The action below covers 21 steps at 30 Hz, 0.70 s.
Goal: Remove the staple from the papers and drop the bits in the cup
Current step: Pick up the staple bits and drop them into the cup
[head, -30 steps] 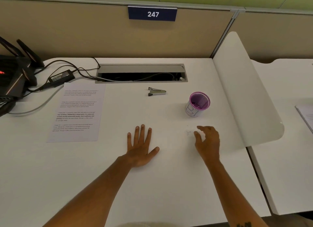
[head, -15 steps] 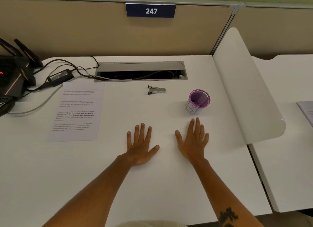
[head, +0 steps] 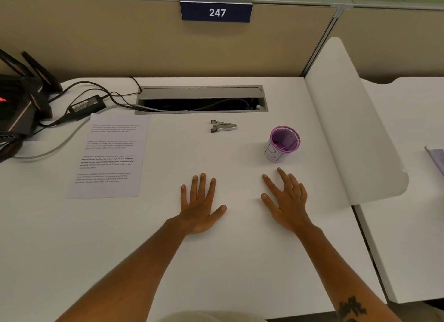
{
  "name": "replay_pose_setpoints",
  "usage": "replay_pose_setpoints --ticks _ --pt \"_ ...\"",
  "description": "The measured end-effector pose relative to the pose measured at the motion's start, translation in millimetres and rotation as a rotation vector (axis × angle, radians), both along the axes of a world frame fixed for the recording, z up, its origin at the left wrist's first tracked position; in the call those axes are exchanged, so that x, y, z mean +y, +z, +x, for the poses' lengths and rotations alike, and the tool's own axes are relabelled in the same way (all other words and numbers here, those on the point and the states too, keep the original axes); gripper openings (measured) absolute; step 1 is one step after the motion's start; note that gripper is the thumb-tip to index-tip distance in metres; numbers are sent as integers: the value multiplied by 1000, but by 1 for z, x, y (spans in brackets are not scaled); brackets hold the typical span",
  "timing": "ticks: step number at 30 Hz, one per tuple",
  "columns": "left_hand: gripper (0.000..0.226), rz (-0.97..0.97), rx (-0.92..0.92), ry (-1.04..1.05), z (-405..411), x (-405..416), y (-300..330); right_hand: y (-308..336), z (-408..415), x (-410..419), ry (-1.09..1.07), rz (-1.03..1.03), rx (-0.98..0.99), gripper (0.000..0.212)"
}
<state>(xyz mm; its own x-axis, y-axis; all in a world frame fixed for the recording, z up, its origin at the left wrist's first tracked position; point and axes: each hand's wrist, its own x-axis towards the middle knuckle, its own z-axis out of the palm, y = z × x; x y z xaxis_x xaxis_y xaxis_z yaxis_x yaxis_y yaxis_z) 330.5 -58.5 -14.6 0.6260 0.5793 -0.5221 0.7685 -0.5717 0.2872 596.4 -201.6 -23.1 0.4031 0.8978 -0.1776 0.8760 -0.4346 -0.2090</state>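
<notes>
The printed papers lie flat on the white desk at the left; no staple can be made out on them. A small metal staple remover rests near the desk's middle, in front of the cable slot. To its right stands a purple mesh cup with a paper label around it. My left hand lies flat on the desk, palm down, fingers spread, holding nothing. My right hand rests beside it, just in front of the cup, also flat and empty.
A black router, a power brick and cables crowd the far left corner. An open cable slot runs along the back. A white divider panel borders the right edge, with another desk beyond it.
My right hand went from a loosely curled pose near the cup to lying flat with fingers spread. My left hand stayed still.
</notes>
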Motion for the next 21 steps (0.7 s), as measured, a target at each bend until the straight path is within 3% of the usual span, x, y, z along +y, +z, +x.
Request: replay_pose_setpoints --ticks 7,13,18,21 --pt "105 0 -12 14 0 1 -4 -10 -49 4 -181 -12 -85 86" --pt "108 3 -10 15 1 0 -4 -11 -54 23 -210 -14 -41 79" --pt "107 -2 -11 9 1 0 -1 -7 -36 25 -363 364 98 50" --pt "108 -6 -16 6 1 1 -1 -8 -28 30 -386 435 148 34"
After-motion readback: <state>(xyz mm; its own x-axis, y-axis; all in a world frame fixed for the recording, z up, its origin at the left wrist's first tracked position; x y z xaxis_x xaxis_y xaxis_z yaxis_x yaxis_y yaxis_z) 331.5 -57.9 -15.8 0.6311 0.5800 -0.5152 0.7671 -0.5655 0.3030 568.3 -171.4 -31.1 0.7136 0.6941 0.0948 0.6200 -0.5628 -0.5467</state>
